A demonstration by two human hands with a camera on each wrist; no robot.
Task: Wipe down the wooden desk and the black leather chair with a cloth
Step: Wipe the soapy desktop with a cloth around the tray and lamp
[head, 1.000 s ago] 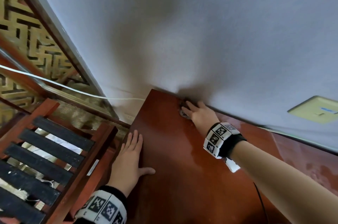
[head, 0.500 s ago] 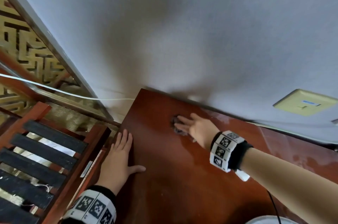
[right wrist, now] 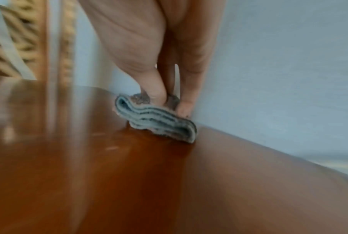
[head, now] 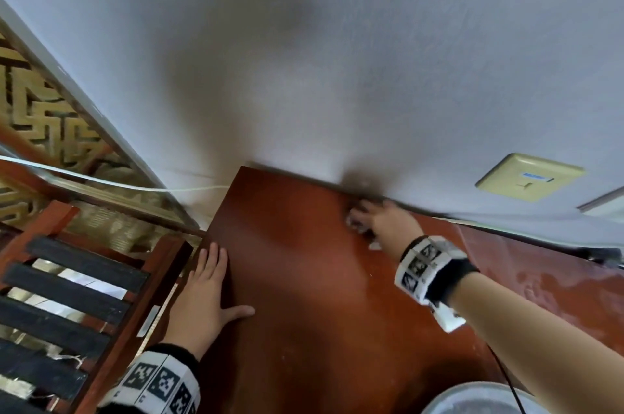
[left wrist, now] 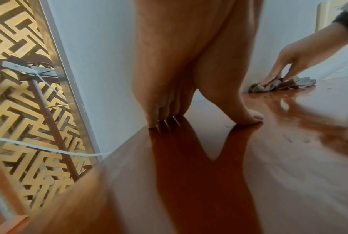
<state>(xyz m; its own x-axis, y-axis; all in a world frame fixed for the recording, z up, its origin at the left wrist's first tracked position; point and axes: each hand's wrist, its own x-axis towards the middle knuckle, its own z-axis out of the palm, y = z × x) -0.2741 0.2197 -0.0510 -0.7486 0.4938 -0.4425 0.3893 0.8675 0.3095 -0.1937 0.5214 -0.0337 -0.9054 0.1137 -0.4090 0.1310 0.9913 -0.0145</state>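
Cloth (right wrist: 157, 121) lies bunched under the fingertips (right wrist: 184, 107) of the right hand (head: 388, 221), which press it down with nearly straight fingers — pinning it flat to the wood, apparently so it can be dragged along. It sits on the wooden desk (head: 304, 295) hard against the wall (head: 337, 58), near the far left corner. It looks like a folded grey towel with darker stripes, soiled brown where the fingers bear on it. The left hand (head: 202, 295) rests open on the desk's left edge, fingers flat and thumb spread — probably bracing the body for the reach. The glossy reddish top shows streaks and specks; no chair is clearly in view.
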